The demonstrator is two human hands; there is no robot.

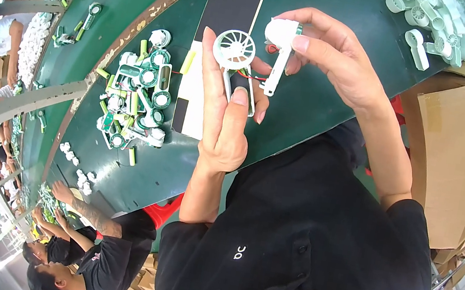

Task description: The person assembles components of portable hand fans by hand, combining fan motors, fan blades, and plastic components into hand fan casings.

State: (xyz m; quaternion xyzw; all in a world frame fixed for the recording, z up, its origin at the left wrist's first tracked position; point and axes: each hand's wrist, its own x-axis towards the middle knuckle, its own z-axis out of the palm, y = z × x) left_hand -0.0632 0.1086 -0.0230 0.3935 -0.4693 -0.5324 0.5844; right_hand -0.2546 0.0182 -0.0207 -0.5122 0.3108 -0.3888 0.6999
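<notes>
The left hand point(225, 120) pinched a white fan grille point(234, 49) in its fingers. At three o'clock, just beside it, the right hand point(334, 56) pinched the white fan handle point(278, 54), its long side up and down, above the green bench point(313, 106).

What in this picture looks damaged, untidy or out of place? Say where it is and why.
The wooden strip along the green table is chipped and worn, with pale patches showing. Beside it, fan parts lie in a jumbled heap rather than sorted. Red wires hang loose between the round grille in the left hand and the white housing in the right hand.
</notes>
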